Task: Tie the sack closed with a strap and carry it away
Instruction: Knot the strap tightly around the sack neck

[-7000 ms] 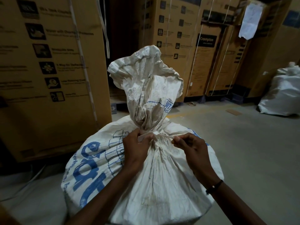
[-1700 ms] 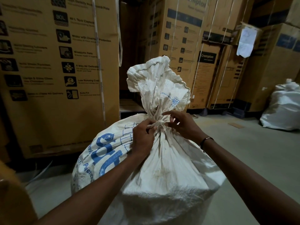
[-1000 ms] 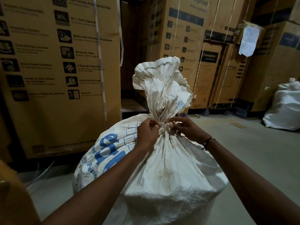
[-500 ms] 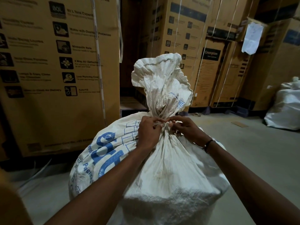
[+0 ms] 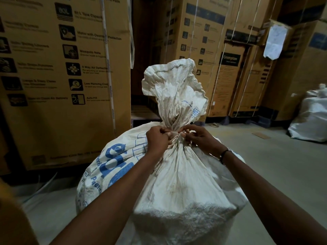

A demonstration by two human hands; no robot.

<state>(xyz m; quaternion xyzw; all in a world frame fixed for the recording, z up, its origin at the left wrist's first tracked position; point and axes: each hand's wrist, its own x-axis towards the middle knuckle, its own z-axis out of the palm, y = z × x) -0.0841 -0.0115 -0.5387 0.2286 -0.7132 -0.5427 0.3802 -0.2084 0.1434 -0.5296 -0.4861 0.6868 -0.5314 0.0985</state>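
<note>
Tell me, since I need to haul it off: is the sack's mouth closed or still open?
Cinched shut: the sack neck is gathered under a strap held by both hands; knot completion cannot be told.

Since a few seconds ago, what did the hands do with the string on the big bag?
Seven seconds back the hands were apart, stretching the strap sideways. Now the left hand and right hand have come together at the sack's neck, each pinching an end of the strap close to the knot. Neither has let go. The sack stands where it did, top bunched, among the cardboard boxes.
</note>
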